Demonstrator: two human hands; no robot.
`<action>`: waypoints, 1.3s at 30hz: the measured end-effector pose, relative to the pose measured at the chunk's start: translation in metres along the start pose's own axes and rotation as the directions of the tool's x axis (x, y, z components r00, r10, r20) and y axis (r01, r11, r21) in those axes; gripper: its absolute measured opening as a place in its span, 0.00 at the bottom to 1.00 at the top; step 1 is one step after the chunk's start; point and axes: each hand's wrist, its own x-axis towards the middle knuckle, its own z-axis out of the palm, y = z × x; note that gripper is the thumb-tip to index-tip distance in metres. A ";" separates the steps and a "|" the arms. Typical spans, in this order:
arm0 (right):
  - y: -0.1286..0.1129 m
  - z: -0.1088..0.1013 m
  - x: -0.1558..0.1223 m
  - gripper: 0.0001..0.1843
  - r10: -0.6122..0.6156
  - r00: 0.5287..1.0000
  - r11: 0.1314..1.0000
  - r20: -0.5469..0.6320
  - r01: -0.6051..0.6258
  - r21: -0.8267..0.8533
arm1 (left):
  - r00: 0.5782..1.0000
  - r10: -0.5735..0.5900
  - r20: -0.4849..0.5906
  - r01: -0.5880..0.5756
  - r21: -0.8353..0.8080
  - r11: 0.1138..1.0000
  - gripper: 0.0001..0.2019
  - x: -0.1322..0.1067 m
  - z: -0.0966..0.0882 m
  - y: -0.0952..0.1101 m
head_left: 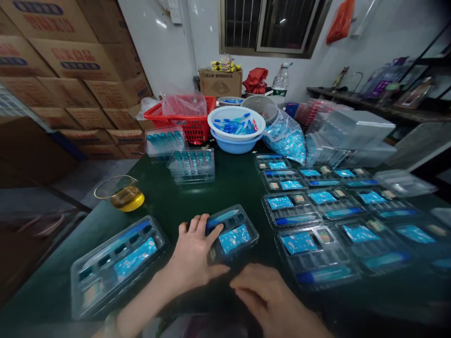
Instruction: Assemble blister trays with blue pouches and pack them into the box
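Left hand (195, 256), spread wide and flat, rests on the blister pack's (235, 236) near-left edge.

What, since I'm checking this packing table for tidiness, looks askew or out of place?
The glass bowl of yellow liquid sits right at the table's left edge, open and near the packs. The blister pack at front left lies angled, unlike the rows of trays on the right. Nothing looks spilled.
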 end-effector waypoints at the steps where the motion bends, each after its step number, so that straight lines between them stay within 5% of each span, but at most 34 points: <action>1: 0.000 -0.003 0.001 0.11 0.000 1.000 1.000 0.000 0.000 0.016 | 1.000 0.002 0.023 -0.002 -0.019 1.000 0.42 0.000 0.001 -0.001; 4: 0.001 -0.006 0.001 0.10 0.037 0.999 0.998 0.001 -0.037 0.043 | 0.999 -0.022 0.024 0.026 -0.201 0.979 0.45 -0.001 -0.007 -0.012; 8: 0.007 -0.001 -0.007 0.11 0.081 0.997 0.996 -0.018 -0.080 0.028 | 0.968 -0.182 -0.174 0.097 -0.408 0.908 0.33 0.005 -0.029 -0.021; 11: 0.010 0.004 -0.012 0.11 0.074 0.996 0.997 -0.046 -0.074 0.013 | 0.994 -0.077 -0.080 0.053 -0.273 0.961 0.39 0.015 -0.029 -0.005; 15: 0.011 0.006 -0.015 0.11 0.058 0.997 0.998 -0.043 -0.058 0.002 | 0.991 0.018 0.129 -0.007 -0.089 0.996 0.53 0.028 -0.006 0.020; 19: 0.012 0.007 -0.015 0.10 0.027 0.998 1.000 -0.055 -0.027 -0.006 | 1.000 0.014 0.021 -0.012 -0.083 0.996 0.47 0.031 0.007 0.023; 23: 0.013 0.007 -0.011 0.09 -0.005 0.995 1.000 -0.100 0.005 0.002 | 0.995 -0.048 -0.082 0.039 -0.109 0.993 0.48 0.014 -0.008 0.015; 26: 0.011 0.008 -0.005 0.09 -0.045 0.984 0.999 -0.174 0.041 -0.031 | 0.983 -0.120 -0.137 0.114 -0.049 0.992 0.47 -0.015 -0.032 -0.005; 30: 0.006 0.018 0.006 0.08 -0.064 0.984 0.997 -0.164 0.056 -0.051 | 0.957 -0.233 -0.174 0.248 0.068 0.966 0.45 -0.067 -0.055 -0.055; 35: 0.004 0.038 0.023 0.09 -0.112 0.992 0.993 -0.061 0.111 -0.028 | 0.938 -0.316 -0.141 0.330 0.089 0.940 0.44 -0.110 -0.039 -0.110; 39: 0.012 0.046 0.031 0.08 -0.143 0.987 0.988 -0.066 0.139 -0.067 | 0.939 -0.324 -0.112 0.309 -0.133 0.942 0.48 -0.125 -0.033 -0.132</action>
